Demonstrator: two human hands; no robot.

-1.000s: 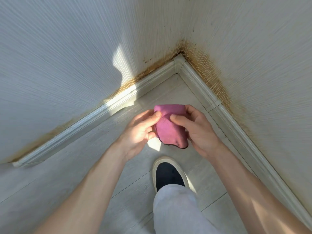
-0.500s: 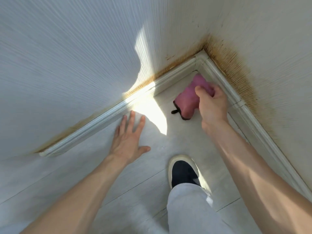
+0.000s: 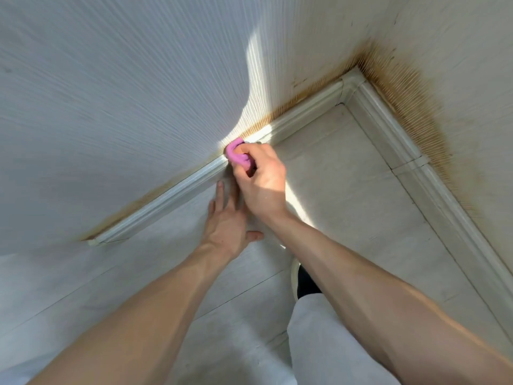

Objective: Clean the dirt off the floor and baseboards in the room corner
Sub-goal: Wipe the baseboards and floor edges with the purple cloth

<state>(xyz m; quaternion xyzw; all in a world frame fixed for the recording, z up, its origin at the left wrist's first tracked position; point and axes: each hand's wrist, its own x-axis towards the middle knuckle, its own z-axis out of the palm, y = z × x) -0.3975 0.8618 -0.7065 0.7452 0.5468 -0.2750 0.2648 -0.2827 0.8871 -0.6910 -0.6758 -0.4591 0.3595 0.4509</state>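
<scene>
Your right hand point(image 3: 262, 180) is curling its fingers tightly around a bunched pink cloth point(image 3: 236, 154), and that grip is pressing the cloth against the top edge of the left baseboard point(image 3: 166, 195), right where a brown stain point(image 3: 280, 112) is running along the foot of the wallpapered wall point(image 3: 125, 93). Only the cloth's front end is showing past your knuckles. Your left hand point(image 3: 226, 223) is lying flat just below and behind that grip, fingers straight and spread on the pale floor point(image 3: 347, 190), holding nothing. Far beyond the grip to the right, the two baseboards are meeting at the stained corner point(image 3: 351, 81). Your dark shoe point(image 3: 305, 282) is standing behind your right wrist. No writing is showing anywhere.
</scene>
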